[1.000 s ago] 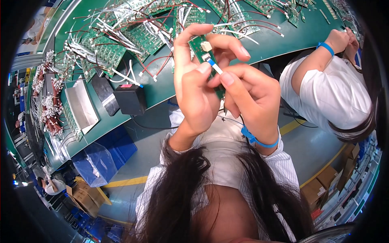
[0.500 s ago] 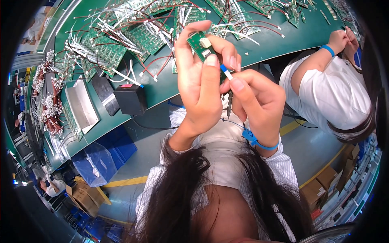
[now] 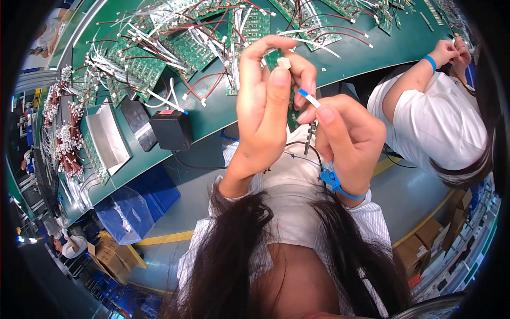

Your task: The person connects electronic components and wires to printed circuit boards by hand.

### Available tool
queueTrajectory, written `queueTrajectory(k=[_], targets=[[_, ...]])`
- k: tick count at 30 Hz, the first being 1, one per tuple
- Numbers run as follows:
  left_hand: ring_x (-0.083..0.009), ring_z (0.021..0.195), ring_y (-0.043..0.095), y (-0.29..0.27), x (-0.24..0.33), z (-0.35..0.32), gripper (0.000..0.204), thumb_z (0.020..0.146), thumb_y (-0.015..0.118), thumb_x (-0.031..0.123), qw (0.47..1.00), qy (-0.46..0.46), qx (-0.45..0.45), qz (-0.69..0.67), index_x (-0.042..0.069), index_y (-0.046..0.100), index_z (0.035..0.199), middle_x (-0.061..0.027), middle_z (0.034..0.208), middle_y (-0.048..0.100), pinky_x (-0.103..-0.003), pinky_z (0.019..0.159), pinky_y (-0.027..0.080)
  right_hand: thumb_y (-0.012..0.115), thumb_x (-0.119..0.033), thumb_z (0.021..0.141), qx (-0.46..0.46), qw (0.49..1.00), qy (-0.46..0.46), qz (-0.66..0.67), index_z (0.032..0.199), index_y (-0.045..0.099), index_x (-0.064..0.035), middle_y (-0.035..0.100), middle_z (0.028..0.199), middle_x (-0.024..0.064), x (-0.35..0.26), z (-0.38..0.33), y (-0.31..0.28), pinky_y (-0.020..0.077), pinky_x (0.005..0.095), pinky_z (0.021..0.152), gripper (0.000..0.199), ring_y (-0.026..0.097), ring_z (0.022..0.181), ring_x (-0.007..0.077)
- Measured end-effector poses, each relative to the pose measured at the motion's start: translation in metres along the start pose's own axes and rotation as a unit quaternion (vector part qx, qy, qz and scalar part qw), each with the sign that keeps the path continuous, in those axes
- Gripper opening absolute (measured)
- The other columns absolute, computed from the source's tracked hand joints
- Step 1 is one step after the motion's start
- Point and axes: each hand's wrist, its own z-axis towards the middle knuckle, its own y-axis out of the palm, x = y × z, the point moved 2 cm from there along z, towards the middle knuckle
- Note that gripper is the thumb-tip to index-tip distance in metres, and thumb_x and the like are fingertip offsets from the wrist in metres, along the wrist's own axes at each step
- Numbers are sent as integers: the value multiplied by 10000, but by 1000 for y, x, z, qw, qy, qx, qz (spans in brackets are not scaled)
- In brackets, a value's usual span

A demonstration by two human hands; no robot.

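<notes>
At the lower centre of the frame, the chest was covered by a plain white top (image 3: pixel 292 210), over which a loose shirt (image 3: pixel 202 231) with thin, pale stripes was worn. Below the right hand (image 3: pixel 348 130), right of centre, the wrist was circled by a bright blue strap (image 3: pixel 351 196), fitted with a chunky blue clasp (image 3: pixel 330 181). Long, dark hair (image 3: pixel 234 255) was parted into two loose hanks, by which much of the shirt was hidden.
</notes>
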Motion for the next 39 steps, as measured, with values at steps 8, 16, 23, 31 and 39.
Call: queueTrajectory(k=[8,16,23,31,39], targets=[[-73,658,387,3,4,-2,397,843,354,30,995,-49,3,-85,1,256,1226,-101,916,458,-195,614,355,547,-70,825,2,1000,-17,-6,807,613,21,626,686,24,-4,-3,0,338,145,447,113,471,494,-9],[-75,656,394,3,4,-1,371,857,344,74,998,-37,1,-45,-16,280,1212,-111,912,470,-193,602,367,542,-59,825,8,1000,-16,-4,801,609,25,621,654,24,-2,0,2,349,148,459,110,486,516,-6],[-118,689,420,3,-2,0,332,892,327,178,991,-17,30,-127,-27,334,1154,-111,848,484,-232,626,376,520,-57,833,-28,999,31,-8,774,591,35,544,549,-3,0,2,4,280,159,419,131,396,483,-17],[-150,815,419,7,-9,-3,270,898,326,182,975,-24,172,-139,9,366,1102,-113,921,486,-265,762,348,516,-70,826,-5,998,68,5,726,572,47,535,508,29,5,12,11,302,172,411,163,419,480,-2],[-150,820,413,8,-13,-5,252,904,313,166,969,-2,216,-119,12,363,1097,-114,942,493,-268,760,353,498,-107,846,1,998,20,-58,698,580,5,356,467,-78,18,16,15,164,186,398,203,259,436,-14]])
